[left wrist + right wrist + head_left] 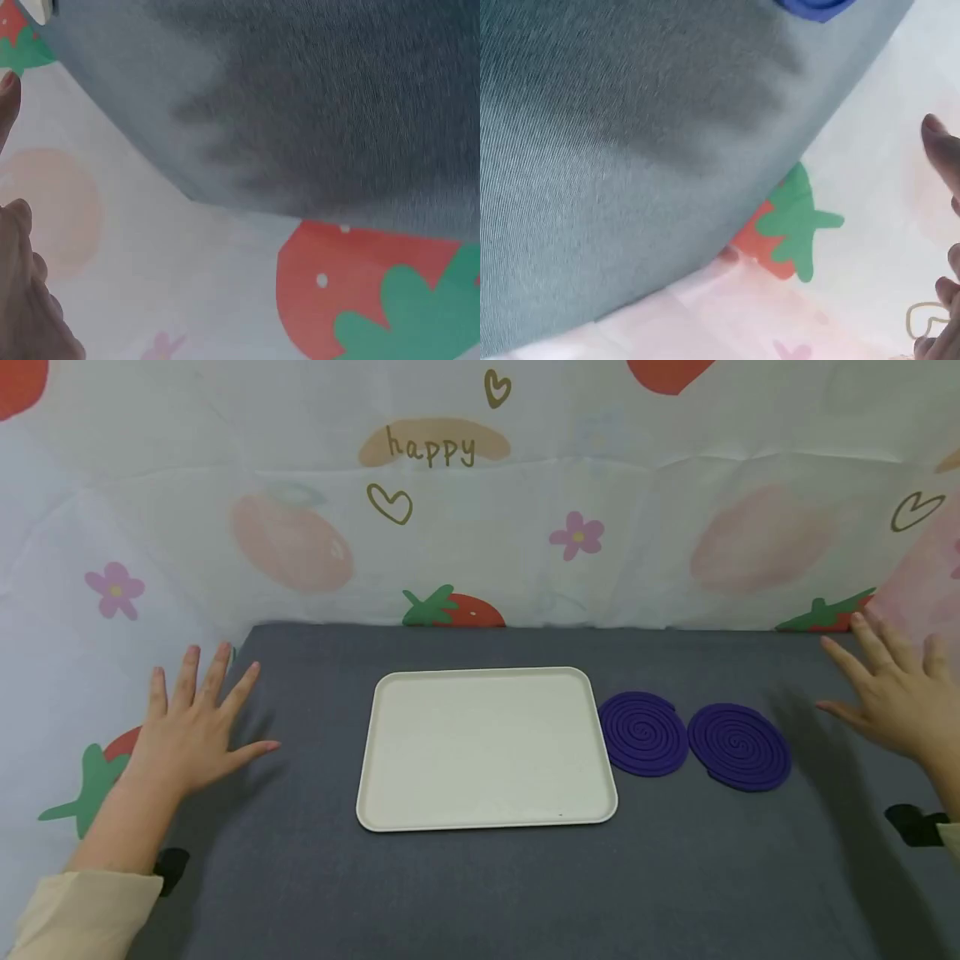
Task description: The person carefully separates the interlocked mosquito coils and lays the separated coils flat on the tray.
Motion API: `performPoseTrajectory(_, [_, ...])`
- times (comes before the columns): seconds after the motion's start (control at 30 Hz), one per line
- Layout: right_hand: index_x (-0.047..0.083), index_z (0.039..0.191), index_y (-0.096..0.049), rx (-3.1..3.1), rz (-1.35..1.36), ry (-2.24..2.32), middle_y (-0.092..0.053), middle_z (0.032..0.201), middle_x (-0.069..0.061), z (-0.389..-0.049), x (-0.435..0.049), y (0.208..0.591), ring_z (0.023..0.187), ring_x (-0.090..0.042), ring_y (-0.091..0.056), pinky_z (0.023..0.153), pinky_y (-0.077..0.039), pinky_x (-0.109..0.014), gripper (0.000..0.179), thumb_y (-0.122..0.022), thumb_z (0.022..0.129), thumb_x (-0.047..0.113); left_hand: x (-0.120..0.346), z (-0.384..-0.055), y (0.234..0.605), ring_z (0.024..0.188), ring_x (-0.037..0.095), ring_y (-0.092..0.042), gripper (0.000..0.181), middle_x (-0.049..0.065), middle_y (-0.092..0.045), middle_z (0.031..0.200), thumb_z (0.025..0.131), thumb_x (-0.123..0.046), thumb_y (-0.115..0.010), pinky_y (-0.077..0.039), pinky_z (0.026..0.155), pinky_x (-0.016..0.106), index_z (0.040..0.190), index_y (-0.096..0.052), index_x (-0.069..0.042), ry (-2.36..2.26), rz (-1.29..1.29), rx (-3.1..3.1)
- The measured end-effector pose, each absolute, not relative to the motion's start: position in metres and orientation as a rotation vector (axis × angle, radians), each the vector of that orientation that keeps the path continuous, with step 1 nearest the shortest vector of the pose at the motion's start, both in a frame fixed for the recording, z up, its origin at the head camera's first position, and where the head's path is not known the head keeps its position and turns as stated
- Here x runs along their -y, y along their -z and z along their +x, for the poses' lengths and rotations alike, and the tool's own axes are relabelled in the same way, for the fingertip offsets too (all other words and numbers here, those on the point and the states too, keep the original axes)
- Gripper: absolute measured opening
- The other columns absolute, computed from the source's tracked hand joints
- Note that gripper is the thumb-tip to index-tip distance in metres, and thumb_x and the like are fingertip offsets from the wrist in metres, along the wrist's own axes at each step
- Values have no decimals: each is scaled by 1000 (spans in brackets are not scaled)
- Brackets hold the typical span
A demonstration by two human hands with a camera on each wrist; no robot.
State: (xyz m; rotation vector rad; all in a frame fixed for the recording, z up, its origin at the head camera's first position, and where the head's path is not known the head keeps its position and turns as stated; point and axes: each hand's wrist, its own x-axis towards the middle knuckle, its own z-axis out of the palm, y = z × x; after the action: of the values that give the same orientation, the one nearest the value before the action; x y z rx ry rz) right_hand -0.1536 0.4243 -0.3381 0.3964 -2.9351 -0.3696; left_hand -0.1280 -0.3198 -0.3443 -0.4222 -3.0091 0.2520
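My left hand (187, 735) hovers over the left side of the grey table, fingers spread and holding nothing. On the far right my right hand (896, 693) is spread the same way, with nothing in it. Between them lies a flat cream tray (487, 752) with rounded corners. Just right of it, one purple spiral coil (642, 735) touches or nearly touches the tray's edge. A second purple coil (740, 747) lies beside the first, nearer to my right hand. In the wrist views only parts of the left fingers (22, 285) and right thumb (941, 150) show.
A grey cloth (480, 893) covers the table. Behind it hangs a white sheet (480, 543) printed with strawberries, flowers, hearts and the word "happy". Dark shadows of both arms fall on the cloth. A black patch (915, 825) shows near the right forearm.
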Motion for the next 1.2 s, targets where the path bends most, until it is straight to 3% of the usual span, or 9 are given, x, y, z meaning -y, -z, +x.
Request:
performPoseTrajectory(0.07, [9, 151, -9, 2875, 490, 292, 3, 154, -23, -153, -421, 338, 140, -41, 0, 106, 0, -67, 82, -38, 93, 60, 317, -126, 347, 138, 42, 18, 102, 20, 12, 155, 80, -59, -62, 5, 103, 70, 152, -7, -12, -216, -429, 3014])
performPoseTrajectory(0.17, [-2, 142, -34, 2767, 640, 137, -18, 150, -29, -151, -413, 340, 132, -49, -23, 106, -15, -65, 93, -12, 87, 69, 307, -121, 353, 139, 46, 6, 100, 24, 0, 154, 81, -61, -60, -4, 102, 72, 151, -12, -9, -130, -478, 3007])
performPoseTrajectory(0.2, [-5, 137, -40, 2739, 678, 84, -25, 146, -31, -151, -409, 341, 127, -51, -30, 105, -20, -64, 94, -12, 86, 69, 302, -119, 355, 139, 46, 1, 99, 25, -4, 154, 81, -61, -60, -7, 102, 72, 151, -15, -8, -91, -497, 3007])
performPoseTrajectory(0.33, [-8, 125, -51, 2749, 715, -118, -42, 132, -34, -148, -391, 344, 113, -53, -40, 97, -32, -63, 61, -50, 95, 45, 284, -107, 362, 133, 47, -26, 88, 29, -28, 146, 82, -50, -66, -25, 99, 68, 144, -31, 1, 141, -528, 3003])
performPoseTrajectory(0.47, [-7, 123, -53, 2854, 658, -280, -48, 125, -32, -145, -374, 345, 111, -51, -41, 86, -36, -65, 47, -70, 86, 16, 264, -91, 369, 121, 44, -44, 68, 28, -46, 135, 85, -31, -69, -39, 93, 61, 136, -43, 5, 445, -439, 2989])
performPoseTrajectory(0.67, [-3, 117, -59, 2861, 678, -540, -56, 114, -27, -142, -356, 350, 107, -45, -48, 79, -40, -61, 37, -71, 82, 6, 233, -74, 388, 101, 27, -62, 41, 16, -62, 118, 91, -20, -65, -53, 82, 40, 126, -56, -1, 1092, -219, 2843])
performPoseTrajectory(0.77, [-2, 116, -61, 2852, 675, -663, -59, 113, -25, -143, -347, 354, 104, -43, -51, 78, -42, -58, 34, -70, 84, 7, 220, -69, 394, 95, 13, -64, 31, 12, -65, 113, 92, -17, -64, -53, 75, 23, 119, -61, -3, 1336, -138, 2757])
performPoseTrajectory(0.87, [-2, 118, -60, 2877, 659, -742, -59, 114, -24, -146, -340, 359, 102, -42, -53, 79, -44, -59, 34, -67, 88, 11, 206, -67, 394, 93, 4, -61, 26, 11, -66, 110, 91, -14, -64, -50, 75, 14, 113, -64, -1, 1535, -121, 2674])
performPoseTrajectory(1.2, [-3, 121, -59, 2892, 565, -943, -59, 117, -24, -161, -316, 381, 100, -40, -57, 78, -48, -56, 35, -63, 91, 14, 123, -60, 394, 89, 15, -65, 18, 12, -68, 100, 88, -8, -66, -54, 73, 24, 104, -65, 1, 1960, -458, 2545])
